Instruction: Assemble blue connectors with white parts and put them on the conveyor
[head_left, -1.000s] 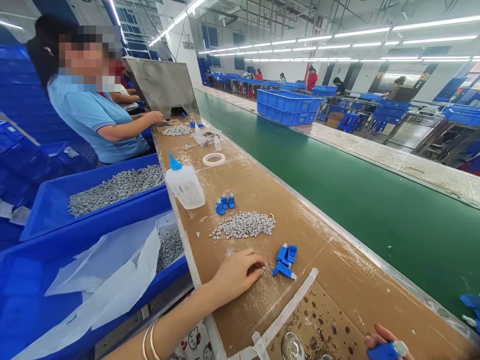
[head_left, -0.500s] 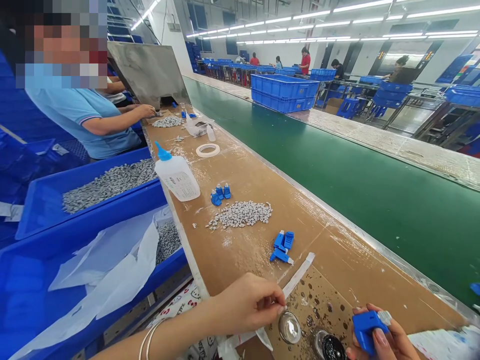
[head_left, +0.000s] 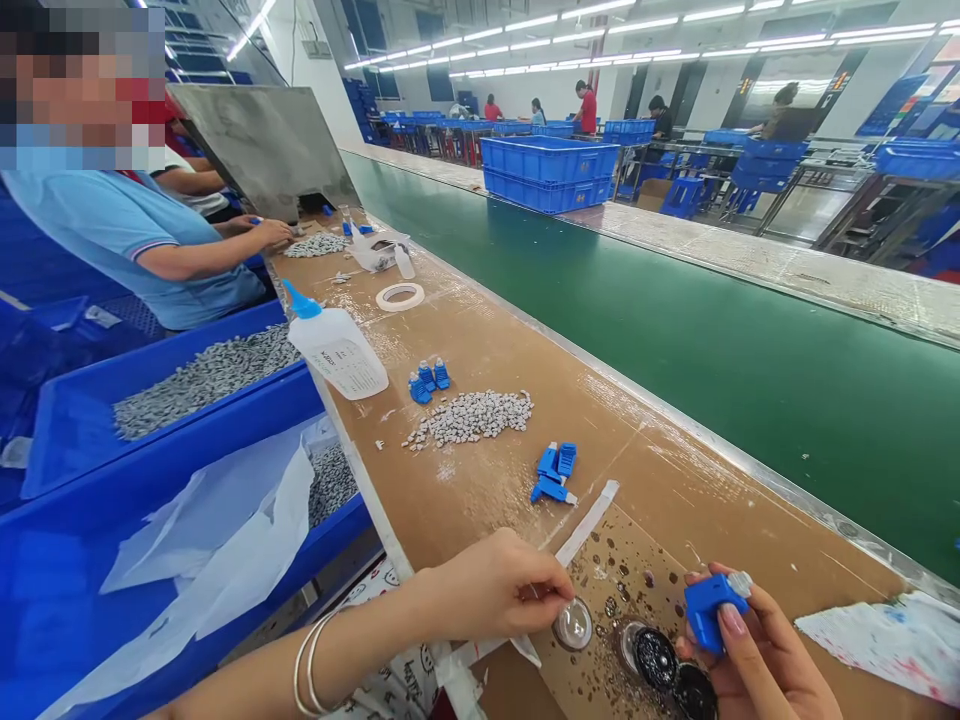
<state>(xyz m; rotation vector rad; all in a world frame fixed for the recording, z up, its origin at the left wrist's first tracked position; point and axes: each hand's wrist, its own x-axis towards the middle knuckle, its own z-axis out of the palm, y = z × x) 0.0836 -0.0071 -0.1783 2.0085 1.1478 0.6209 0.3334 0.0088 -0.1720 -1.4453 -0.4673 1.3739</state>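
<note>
My left hand (head_left: 511,585) has thumb and forefinger pinched together beside a small clear round dish (head_left: 574,625); whatever is between the fingertips is too small to name. In my right hand (head_left: 772,650) is a blue plastic block with a clear ribbed tip (head_left: 709,612), tip pointing up and right. Close to that hand, a round pot with a black inside (head_left: 655,657) and another black round piece (head_left: 694,692) sit on a dark-spotted brown board (head_left: 622,560). Several similar blue pieces (head_left: 553,474) lie beyond my left hand.
Farther up the bench lie a heap of small grey-white pieces (head_left: 480,415), more blue pieces (head_left: 429,380), a white bottle with blue nozzle (head_left: 341,350) and a tape roll (head_left: 400,297). A stained cloth (head_left: 892,640) is at right. Blue bins (head_left: 45,590) stand left, near a co-worker (head_left: 165,240).
The view has shifted a little, bringing more of the black pots into sight. My right hand has risen slightly with the blue block. My left hand stays pinched by the clear dish.
</note>
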